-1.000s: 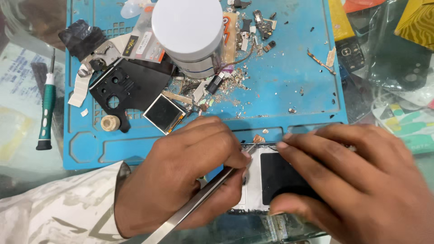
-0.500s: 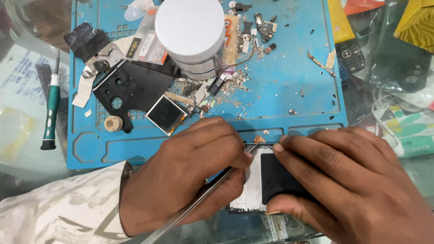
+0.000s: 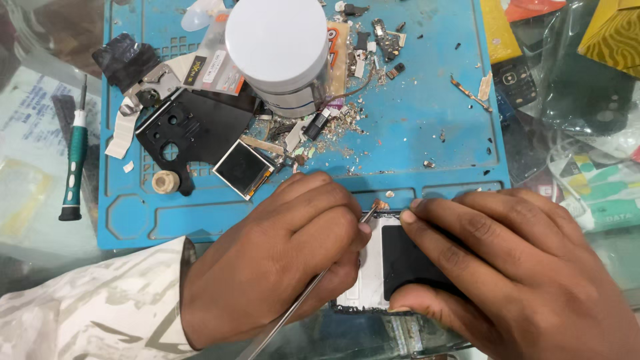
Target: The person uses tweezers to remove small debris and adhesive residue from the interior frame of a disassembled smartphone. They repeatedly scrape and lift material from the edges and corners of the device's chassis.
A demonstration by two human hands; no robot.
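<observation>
Hands fill the near edge of the view, both bent over a small phone part (image 3: 371, 267) that lies at the front lip of the blue work mat (image 3: 413, 153). The left hand (image 3: 280, 260) is closed around a thin metal prying tool (image 3: 303, 300), pinched between thumb and fingers like a pen, its tip touching the top edge of the part. The right hand (image 3: 513, 280) presses down on the part's right side, its fingers curled over a black panel (image 3: 410, 263) and its thumb against the lower edge. A pale patterned sleeve (image 3: 87, 313) covers the left forearm. Further up the mat sits a small square screen (image 3: 243, 169), tilted, just beside a black plastic frame (image 3: 193, 130) and a little cream-coloured ring (image 3: 165, 181). Scraps and tiny bits lie scattered around the mat's middle. A white round tub (image 3: 277, 47) stands at the far side. Off the mat to the left lies a green-handled screwdriver (image 3: 73, 173).
</observation>
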